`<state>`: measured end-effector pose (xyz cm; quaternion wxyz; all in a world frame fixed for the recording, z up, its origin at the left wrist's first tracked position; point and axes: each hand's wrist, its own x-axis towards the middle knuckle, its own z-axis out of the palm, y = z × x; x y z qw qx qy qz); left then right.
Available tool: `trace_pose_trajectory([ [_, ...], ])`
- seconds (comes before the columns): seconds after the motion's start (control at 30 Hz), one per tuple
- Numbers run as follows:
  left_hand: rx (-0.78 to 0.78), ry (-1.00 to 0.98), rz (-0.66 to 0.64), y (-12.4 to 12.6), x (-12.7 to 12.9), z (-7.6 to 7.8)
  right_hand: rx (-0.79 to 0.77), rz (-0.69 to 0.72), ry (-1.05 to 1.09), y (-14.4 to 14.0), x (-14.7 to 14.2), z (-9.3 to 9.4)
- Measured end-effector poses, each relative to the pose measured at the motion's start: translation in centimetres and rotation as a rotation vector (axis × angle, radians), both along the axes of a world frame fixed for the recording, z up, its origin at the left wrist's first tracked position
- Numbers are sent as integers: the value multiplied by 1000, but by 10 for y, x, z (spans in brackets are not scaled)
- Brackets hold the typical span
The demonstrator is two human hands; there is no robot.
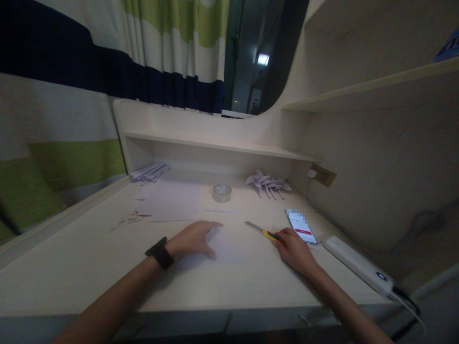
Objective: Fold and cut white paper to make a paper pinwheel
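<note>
My right hand (294, 249) grips a yellow and black utility knife (267, 233), its blade pointing up and to the left over the desk. My left hand (195, 240), with a black watch on the wrist, holds nothing; its thumb and fingers are apart. Beneath and beside it lies a pale sheet of paper (229, 248), hard to tell from the desktop. A thin paper strip or stick (217, 210) lies just beyond my left fingertips. Behind that stands a roll of clear tape (222, 193).
White paper sheets (172, 198) lie at the back left, beside rolled paper sticks (149, 172) and a bundle of thin strips (128, 218). Paper pinwheels (268, 184) rest at the back right. A phone (301, 227) and a white power strip (358, 267) lie on the right.
</note>
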<state>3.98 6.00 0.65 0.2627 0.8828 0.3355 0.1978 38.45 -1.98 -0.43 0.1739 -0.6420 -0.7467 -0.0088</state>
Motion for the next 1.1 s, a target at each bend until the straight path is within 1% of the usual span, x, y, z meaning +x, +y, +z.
trace_pose_trajectory([
  [0.07,45,18,2,-3,3,-2,-11,83,45,-4,-11,2],
  [0.13,41,-22,-10,-5,5,-1,-9,139,79,-9,-22,5],
  [0.2,1,-97,-14,-6,8,0,3,183,107,-14,-31,9],
  [0.33,-83,-217,42,-3,12,2,7,275,137,-21,-42,14],
  [0.43,-118,-289,65,-1,14,4,2,331,145,-23,-45,16],
  [0.57,-257,-421,70,-4,11,12,14,384,142,-24,-47,19],
  [0.63,-290,-446,84,-6,10,16,17,410,141,-24,-48,20],
  [0.77,-284,-465,119,-5,8,20,-10,439,126,-23,-51,22],
  [0.93,-198,-420,215,1,7,11,-61,453,109,-22,-53,26],
  [1.1,-143,-353,261,9,2,4,-106,470,98,-22,-50,25],
])
